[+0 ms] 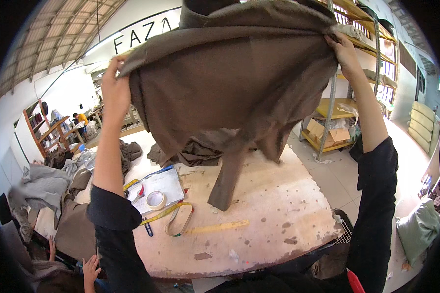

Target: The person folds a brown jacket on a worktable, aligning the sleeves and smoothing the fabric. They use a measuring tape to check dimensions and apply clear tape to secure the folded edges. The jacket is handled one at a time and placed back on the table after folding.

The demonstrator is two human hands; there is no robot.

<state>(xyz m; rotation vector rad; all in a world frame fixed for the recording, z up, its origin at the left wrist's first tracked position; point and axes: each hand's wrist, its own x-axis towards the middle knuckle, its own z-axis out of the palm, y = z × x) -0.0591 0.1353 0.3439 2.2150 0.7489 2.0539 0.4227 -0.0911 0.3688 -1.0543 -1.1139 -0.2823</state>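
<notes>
A brown cloth garment (220,80) hangs spread between my raised hands, above the far part of the worktable (278,205). My left hand (116,86) grips its left edge, the fingers partly behind the cloth. On the other side my right hand (343,53) pinches a bunched upper corner. One narrow strip of the cloth (227,179) dangles down in front of the tabletop. Behind the garment lies a crumpled heap of dark brown cloth (200,152), partly hidden.
Left on the table are a clipboard with papers (168,183), a tape roll (156,200), a yellow tape measure (161,214) and small blue thread snips (149,229). A co-worker's hand (91,269) rests by brown fabric (77,227) at lower left. Metal shelving (330,117) stands at right.
</notes>
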